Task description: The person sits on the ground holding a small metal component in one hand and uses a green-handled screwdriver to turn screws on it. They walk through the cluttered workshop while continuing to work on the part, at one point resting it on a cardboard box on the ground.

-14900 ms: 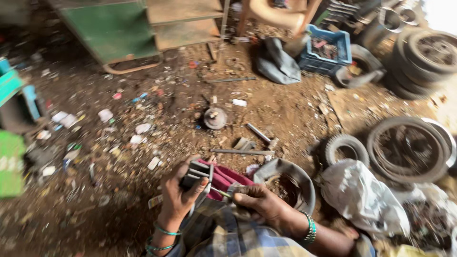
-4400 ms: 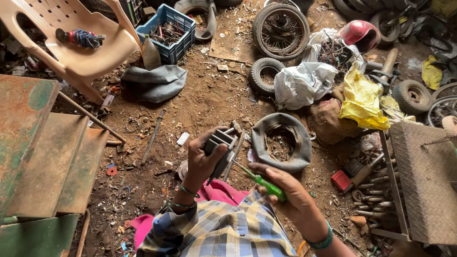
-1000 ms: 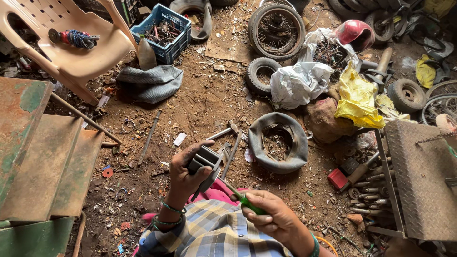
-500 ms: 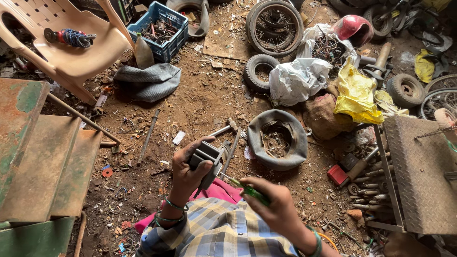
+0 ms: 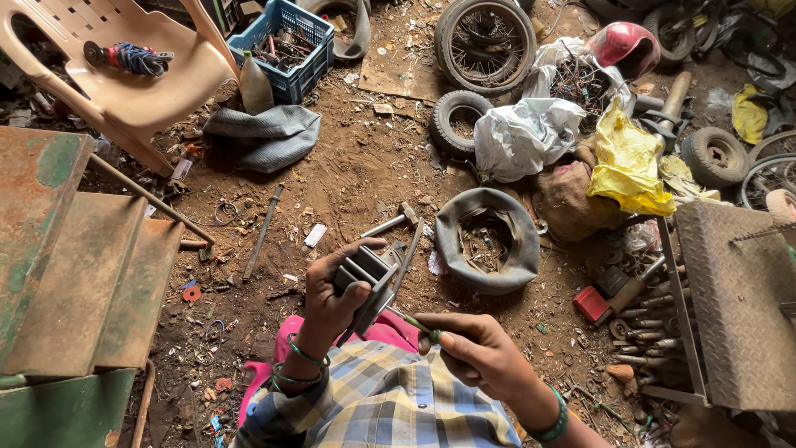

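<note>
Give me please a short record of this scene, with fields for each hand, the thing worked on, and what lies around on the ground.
Left hand: grips a dark metal part, held up over the lap.
Right hand: holds a green-handled screwdriver, tip at the part.
Ground in front: a hammer and a cut tyre piece filled with small metal bits.
Further away: beige plastic chair, blue crate, spoked wheel, red helmet.
</note>
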Tool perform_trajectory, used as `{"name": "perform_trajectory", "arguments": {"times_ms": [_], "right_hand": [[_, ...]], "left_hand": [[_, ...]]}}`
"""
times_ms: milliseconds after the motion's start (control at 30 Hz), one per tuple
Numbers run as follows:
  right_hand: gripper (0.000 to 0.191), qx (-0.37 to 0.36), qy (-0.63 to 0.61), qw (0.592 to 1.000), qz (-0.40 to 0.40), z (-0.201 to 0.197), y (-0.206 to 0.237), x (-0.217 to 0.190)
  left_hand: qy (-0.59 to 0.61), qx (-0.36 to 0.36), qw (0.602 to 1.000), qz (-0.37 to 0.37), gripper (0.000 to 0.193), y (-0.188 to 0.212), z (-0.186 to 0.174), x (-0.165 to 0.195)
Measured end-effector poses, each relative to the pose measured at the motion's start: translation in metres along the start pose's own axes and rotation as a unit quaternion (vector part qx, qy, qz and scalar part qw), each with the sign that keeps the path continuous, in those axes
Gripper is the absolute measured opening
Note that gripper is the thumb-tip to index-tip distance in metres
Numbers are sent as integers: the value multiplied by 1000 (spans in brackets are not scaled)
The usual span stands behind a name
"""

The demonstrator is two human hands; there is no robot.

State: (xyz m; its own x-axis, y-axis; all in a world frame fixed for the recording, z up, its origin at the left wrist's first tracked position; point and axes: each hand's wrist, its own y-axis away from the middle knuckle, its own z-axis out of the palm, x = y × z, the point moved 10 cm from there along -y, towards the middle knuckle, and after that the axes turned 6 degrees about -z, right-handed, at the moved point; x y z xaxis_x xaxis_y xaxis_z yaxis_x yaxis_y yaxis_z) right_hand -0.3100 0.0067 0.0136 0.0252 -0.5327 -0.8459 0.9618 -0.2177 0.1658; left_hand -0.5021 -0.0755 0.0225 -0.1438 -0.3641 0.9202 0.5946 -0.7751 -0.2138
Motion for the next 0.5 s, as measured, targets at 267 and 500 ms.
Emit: {"name": "perform_trajectory", "arguments": {"times_ms": [267, 500], "right_hand": [[44, -44, 594, 755, -275, 59, 12, -69], [48, -16, 684, 686, -247, 65, -1, -68]], "left_hand": [[13, 15, 1000, -7, 70, -3, -3, -13], [57, 38, 998, -2, 62, -13, -6, -28]]}}
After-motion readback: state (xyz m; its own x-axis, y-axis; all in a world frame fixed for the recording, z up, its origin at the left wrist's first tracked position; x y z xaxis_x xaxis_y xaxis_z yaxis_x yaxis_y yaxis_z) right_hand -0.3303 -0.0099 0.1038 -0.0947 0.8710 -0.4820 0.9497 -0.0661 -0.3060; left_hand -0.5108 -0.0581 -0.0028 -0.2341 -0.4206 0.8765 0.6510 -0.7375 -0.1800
